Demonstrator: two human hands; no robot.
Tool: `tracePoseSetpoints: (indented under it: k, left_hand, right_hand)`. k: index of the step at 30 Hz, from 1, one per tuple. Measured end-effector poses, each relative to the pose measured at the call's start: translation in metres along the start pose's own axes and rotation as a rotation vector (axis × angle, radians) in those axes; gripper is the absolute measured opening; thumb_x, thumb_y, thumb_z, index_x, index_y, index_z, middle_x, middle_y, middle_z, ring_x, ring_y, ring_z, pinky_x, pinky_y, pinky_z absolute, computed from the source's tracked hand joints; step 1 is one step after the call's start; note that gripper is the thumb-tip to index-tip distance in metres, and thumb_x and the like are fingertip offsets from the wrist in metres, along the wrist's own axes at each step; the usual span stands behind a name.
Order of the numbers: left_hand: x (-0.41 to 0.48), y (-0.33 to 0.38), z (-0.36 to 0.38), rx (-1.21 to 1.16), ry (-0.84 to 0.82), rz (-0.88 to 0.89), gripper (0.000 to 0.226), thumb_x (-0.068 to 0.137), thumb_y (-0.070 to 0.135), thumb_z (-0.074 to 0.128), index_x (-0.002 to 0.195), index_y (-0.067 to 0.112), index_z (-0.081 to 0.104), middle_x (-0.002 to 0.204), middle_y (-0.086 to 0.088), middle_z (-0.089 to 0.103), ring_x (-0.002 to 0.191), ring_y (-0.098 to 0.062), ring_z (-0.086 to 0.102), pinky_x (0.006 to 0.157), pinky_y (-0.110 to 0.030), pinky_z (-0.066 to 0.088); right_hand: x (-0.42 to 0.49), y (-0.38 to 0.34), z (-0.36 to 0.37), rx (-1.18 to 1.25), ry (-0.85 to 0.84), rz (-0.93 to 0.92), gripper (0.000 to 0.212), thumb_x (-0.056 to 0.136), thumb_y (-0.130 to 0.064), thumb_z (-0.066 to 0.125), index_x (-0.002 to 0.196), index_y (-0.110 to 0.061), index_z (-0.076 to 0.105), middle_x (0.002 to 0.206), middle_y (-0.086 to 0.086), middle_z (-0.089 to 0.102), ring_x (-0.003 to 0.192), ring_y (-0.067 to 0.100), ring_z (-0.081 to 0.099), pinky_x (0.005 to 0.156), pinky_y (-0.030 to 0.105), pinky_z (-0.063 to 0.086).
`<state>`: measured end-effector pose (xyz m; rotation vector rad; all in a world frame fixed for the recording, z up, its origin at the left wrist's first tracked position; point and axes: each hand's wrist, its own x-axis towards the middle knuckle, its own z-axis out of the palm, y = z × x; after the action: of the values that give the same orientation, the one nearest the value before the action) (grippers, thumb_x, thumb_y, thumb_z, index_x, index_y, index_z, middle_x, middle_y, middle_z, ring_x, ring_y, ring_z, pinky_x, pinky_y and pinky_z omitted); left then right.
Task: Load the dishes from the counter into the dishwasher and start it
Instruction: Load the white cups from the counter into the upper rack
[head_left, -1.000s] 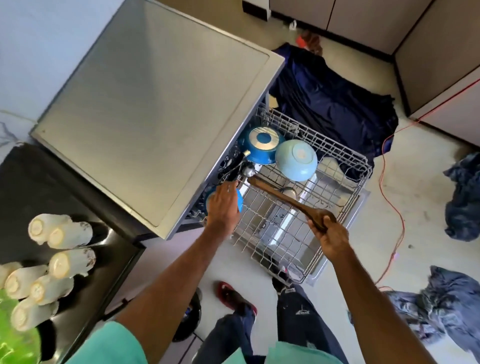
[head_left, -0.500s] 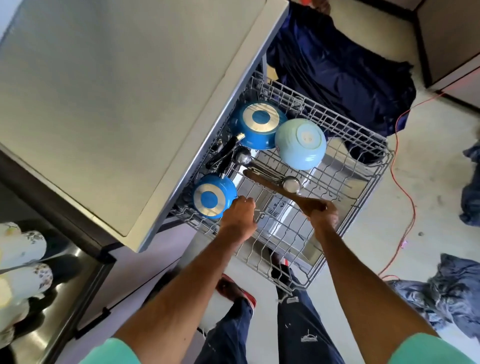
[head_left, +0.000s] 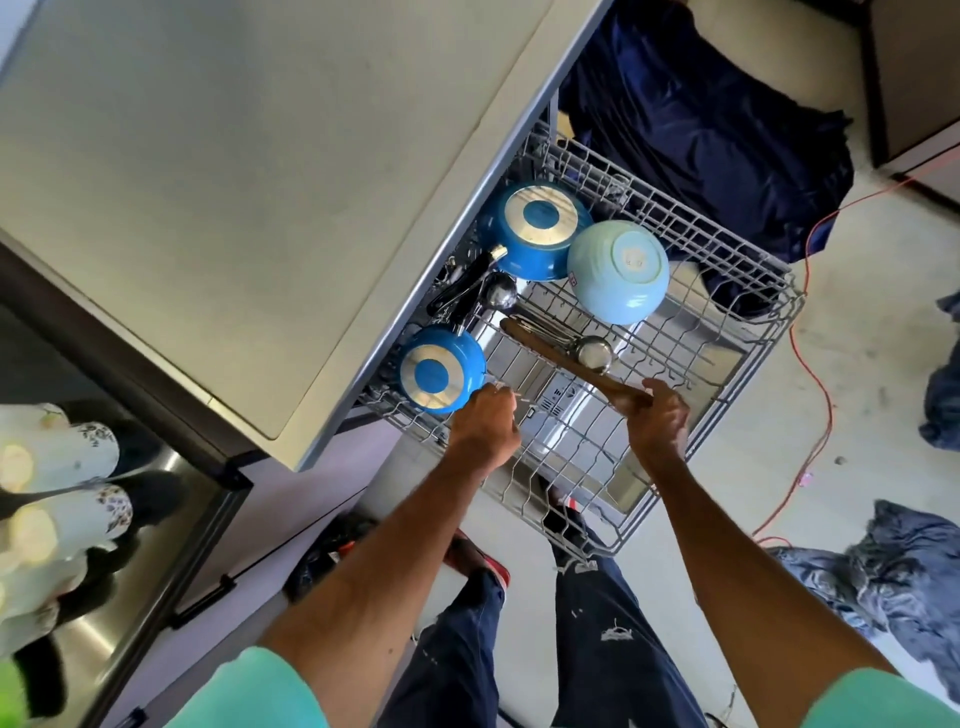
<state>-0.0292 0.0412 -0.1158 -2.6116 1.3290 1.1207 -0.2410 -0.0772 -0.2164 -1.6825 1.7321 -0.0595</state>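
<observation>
**Dishes on the rack (head_left: 675, 221) — the wooden spoon (head_left: 561, 358) is the weak point**

Nearest the person, the right hand (head_left: 660, 421) is clamped round the broad end of the wooden spoon. The spoon's far end lies across the wires just beside a steel ladle (head_left: 595, 353). The left hand (head_left: 485, 426) sits at the front wires, right beside the small blue pan (head_left: 439, 371). Its fingers are curled, but whether they pinch a wire or only rest there cannot be told. The dishes themselves are in the pulled-out rack, partly under the edge of the pale worktop (head_left: 260, 208).

The likeliest mishap is the spoon. Laid flat on an open grid, its slim end could slide between the wires and hang below the rack, or roll against the ladle. The small pan lies face-down at the rack's front corner, so a nudge from the left hand could tip it off.

Further back, the large blue pan (head_left: 535, 228) and the pale blue bowl (head_left: 618, 270) touch — a hard shove of the rack might knock them together, and the bowl looks chippable. Beyond them, a dark cloth (head_left: 701, 130) lies on the floor past the rack's far edge, and an orange cord (head_left: 810, 374) trails near its right corner. Either could catch a foot. Cups (head_left: 67, 452) wait on the counter to the left, so room must be kept for them
</observation>
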Motion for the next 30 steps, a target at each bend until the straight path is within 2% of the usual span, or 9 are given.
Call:
tracePoseSetpoints:
  k: [2,6,9,12,15,18,21,26,30]
  left_hand:
    - [-0.010,0.001,-0.007,-0.036,0.009,-0.008,0.026,0.091,0.010,0.065,0.117,0.008,0.064,0.112,-0.009,0.067,0.104,-0.020,0.063,0.084,-0.029,0.050]
    - [-0.046,-0.003,-0.024,-0.080,0.020,-0.030,0.027,0.089,0.011,0.068,0.116,0.009,0.065,0.112,-0.009,0.068,0.104,-0.020,0.064,0.090,-0.032,0.054]
    - [-0.080,-0.009,-0.035,-0.090,0.066,-0.043,0.023,0.089,0.013,0.067,0.112,0.013,0.067,0.110,-0.005,0.067,0.104,-0.018,0.065,0.088,-0.031,0.055]
    - [-0.121,-0.020,-0.046,-0.118,0.114,-0.075,0.020,0.093,0.016,0.058,0.111,0.019,0.066,0.111,-0.001,0.065,0.106,-0.017,0.062,0.087,-0.029,0.050]
    - [-0.165,-0.040,-0.056,-0.163,0.166,-0.115,0.029,0.092,0.013,0.045,0.110,0.022,0.066,0.115,-0.001,0.064,0.110,-0.020,0.060,0.095,-0.040,0.053]
    - [-0.206,-0.060,-0.068,-0.199,0.222,-0.151,0.031,0.093,0.009,0.046,0.114,0.017,0.068,0.117,-0.006,0.065,0.112,-0.024,0.059,0.097,-0.040,0.050]
    - [-0.247,-0.091,-0.077,-0.253,0.364,-0.186,0.030,0.091,0.008,0.049,0.112,0.018,0.069,0.121,-0.004,0.064,0.116,-0.026,0.058,0.100,-0.042,0.048]
    - [-0.306,-0.151,-0.099,-0.330,0.521,-0.205,0.026,0.090,0.013,0.051,0.107,0.024,0.068,0.118,0.003,0.065,0.112,-0.021,0.059,0.096,-0.040,0.049]
    - [-0.349,-0.200,-0.105,-0.366,0.666,-0.203,0.020,0.092,0.014,0.053,0.102,0.022,0.068,0.111,0.004,0.066,0.105,-0.016,0.061,0.090,-0.029,0.049]
  right_hand:
    - [-0.014,-0.015,-0.015,-0.038,0.020,-0.007,0.030,0.089,-0.005,0.068,0.118,-0.008,0.064,0.109,0.014,0.070,0.091,0.025,0.067,0.058,0.012,0.035]
    - [-0.056,-0.042,-0.041,-0.061,-0.001,-0.043,0.051,0.080,0.014,0.059,0.117,-0.021,0.056,0.129,0.009,0.056,0.111,0.025,0.056,0.071,0.028,0.047]
    - [-0.086,-0.056,-0.049,-0.112,-0.038,-0.198,0.056,0.078,0.015,0.052,0.118,-0.024,0.053,0.130,0.004,0.053,0.116,0.020,0.052,0.088,0.037,0.055]
    - [-0.120,-0.080,-0.051,-0.135,-0.150,-0.268,0.051,0.083,0.010,0.049,0.125,-0.017,0.051,0.137,0.007,0.049,0.127,0.021,0.047,0.105,0.037,0.046]
    - [-0.158,-0.109,-0.048,-0.106,-0.178,-0.376,0.044,0.080,0.008,0.054,0.113,-0.021,0.058,0.126,0.006,0.058,0.118,0.022,0.055,0.099,0.024,0.040]
    - [-0.191,-0.147,-0.043,-0.027,-0.230,-0.541,0.029,0.079,0.012,0.059,0.098,-0.007,0.070,0.107,0.013,0.067,0.100,0.028,0.063,0.088,0.008,0.042]
    - [-0.232,-0.195,-0.040,0.010,-0.242,-0.720,0.020,0.079,0.003,0.058,0.091,-0.006,0.072,0.096,0.009,0.069,0.091,0.030,0.066,0.087,0.034,0.055]
    - [-0.293,-0.254,-0.020,0.049,-0.200,-0.963,0.011,0.075,0.001,0.066,0.077,-0.007,0.073,0.076,0.009,0.073,0.068,0.031,0.070,0.070,0.026,0.046]
    - [-0.345,-0.289,0.001,0.047,-0.315,-0.888,0.021,0.080,-0.005,0.060,0.086,-0.013,0.078,0.084,0.006,0.077,0.080,0.028,0.072,0.077,0.027,0.049]
